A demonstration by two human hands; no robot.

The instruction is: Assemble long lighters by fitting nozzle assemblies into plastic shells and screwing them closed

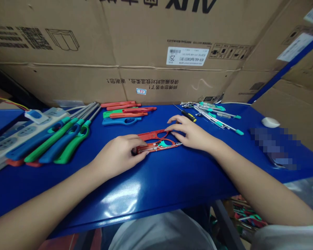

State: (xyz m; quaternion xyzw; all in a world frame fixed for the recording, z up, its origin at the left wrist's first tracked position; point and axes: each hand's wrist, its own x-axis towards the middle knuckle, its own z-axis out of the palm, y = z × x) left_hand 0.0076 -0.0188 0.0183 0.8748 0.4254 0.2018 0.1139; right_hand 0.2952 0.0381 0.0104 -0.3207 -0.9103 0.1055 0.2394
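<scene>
Our L hand [120, 154] curls over the left end of an open red shell [151, 135], pinching it to the blue table [156, 184]. Our R hand [194, 134] lies flat-fingered on its right end, pressing, not gripping. Shell sits mid-table w/ teal trigger [163, 143] and thin wire exposed. Risk, we judge: uneven pressure could pop those small parts loose, or the shell could skid on the glossy top. Room: bare table toward the front edge; lighters [59, 142] left, spare shells [123, 113] behind, screwdriver [189, 115] and rods [216, 119] near the R hand, boxes [156, 45] wall the back.
</scene>
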